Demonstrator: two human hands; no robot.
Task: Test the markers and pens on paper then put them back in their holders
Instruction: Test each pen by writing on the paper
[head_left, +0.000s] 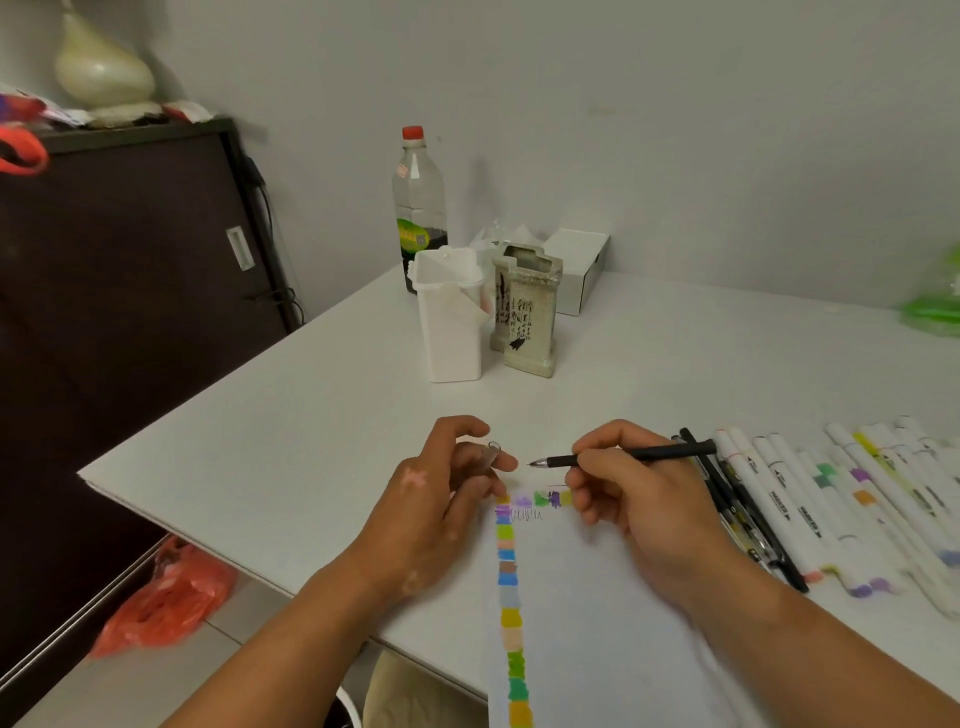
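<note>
My right hand (639, 499) grips a black pen (628, 456), its uncapped tip pointing left just above the paper (587, 613). My left hand (441, 499) pinches the pen's clear cap (488, 457) a short gap left of the tip. The paper carries a column and a row of coloured test swatches (510, 597) and a few ink scribbles. A white plastic holder (451, 317) and a ceramic holder with black script (530, 312) stand at the back of the table. White markers (810, 509) and dark pens (737, 514) lie in a row at the right.
A bottle with a red cap (420, 202) and a white box (582, 265) stand behind the holders by the wall. A green bag (935, 301) lies at the far right. A dark cabinet (119, 291) stands left of the white table (291, 415); an orange bag (166, 597) lies on the floor.
</note>
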